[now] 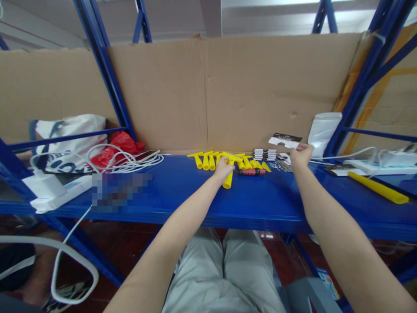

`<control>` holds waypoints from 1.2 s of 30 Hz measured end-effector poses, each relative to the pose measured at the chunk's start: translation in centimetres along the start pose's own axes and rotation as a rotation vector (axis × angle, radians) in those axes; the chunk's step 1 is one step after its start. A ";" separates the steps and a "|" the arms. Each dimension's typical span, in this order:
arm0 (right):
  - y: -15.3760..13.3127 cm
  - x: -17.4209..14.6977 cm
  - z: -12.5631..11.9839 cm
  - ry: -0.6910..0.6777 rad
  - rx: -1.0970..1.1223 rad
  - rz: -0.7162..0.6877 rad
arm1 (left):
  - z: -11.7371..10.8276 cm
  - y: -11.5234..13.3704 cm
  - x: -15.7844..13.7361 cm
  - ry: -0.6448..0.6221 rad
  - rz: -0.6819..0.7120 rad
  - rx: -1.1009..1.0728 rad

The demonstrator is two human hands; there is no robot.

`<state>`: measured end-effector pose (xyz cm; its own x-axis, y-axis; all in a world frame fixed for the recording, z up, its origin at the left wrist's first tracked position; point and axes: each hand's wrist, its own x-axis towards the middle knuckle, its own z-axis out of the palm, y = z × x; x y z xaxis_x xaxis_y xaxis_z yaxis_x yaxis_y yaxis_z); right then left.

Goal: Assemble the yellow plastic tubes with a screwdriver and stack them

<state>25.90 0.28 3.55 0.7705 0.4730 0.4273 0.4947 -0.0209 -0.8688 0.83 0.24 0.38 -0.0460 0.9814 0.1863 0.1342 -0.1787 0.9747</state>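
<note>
My left hand (223,169) is closed around a yellow T-shaped scraper (228,181), its round hollow handle end pointing toward me. Pinched in my right hand (301,153) is a black-and-white printed card (285,139), raised above the shelf. Several more yellow T-shaped scrapers (206,161) lie in a row behind my left hand. A red-and-black hand tool (252,172) rests just right of the held scraper. Beyond it sits a stack of folded black-and-white cards (265,154). Small metallic pieces (276,165) are scattered beside my right hand.
A white pouch (324,132) stands at the back right. A long yellow piece (378,188) lies near a white power strip (381,167). Leftward are coiled white cable (143,160), a red bag (120,145) and a white tote (73,139). Cardboard (241,95) walls the blue shelf's back.
</note>
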 end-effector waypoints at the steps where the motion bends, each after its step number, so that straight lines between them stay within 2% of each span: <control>1: -0.2 0.0 0.2 -0.027 0.039 0.020 | 0.0 0.1 -0.1 0.002 -0.020 -0.028; 4: -0.7 -0.1 0.9 -0.111 0.136 0.004 | 0.0 0.5 -0.1 0.009 -0.063 -0.096; 8: -1.3 -0.6 1.5 -0.135 0.201 -0.083 | -0.4 0.7 0.4 0.043 -0.089 -0.191; 10: -1.7 -1.3 1.7 -0.192 0.249 -0.094 | -0.8 0.8 1.0 0.067 -0.112 -0.255; 17: -3.0 -4.5 1.7 -0.698 0.476 -0.163 | -2.7 0.8 3.1 0.239 -0.126 -0.555; 20: -3.4 -5.4 1.4 -0.839 0.476 -0.163 | -3.4 0.7 3.6 0.288 -0.147 -0.658; 29: -3.7 -6.0 0.8 -1.004 0.517 -0.122 | -4.4 0.8 3.9 0.468 -0.164 -0.659; 36: -3.7 -7.3 1.7 -1.116 0.605 -0.116 | -3.4 0.8 3.1 0.384 -0.126 -0.636</control>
<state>17.76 -1.63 3.22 -0.1654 0.9321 0.3224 0.0481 0.3341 -0.9413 -2.58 2.93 2.15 -0.3806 0.9246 -0.0152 -0.4869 -0.1864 0.8533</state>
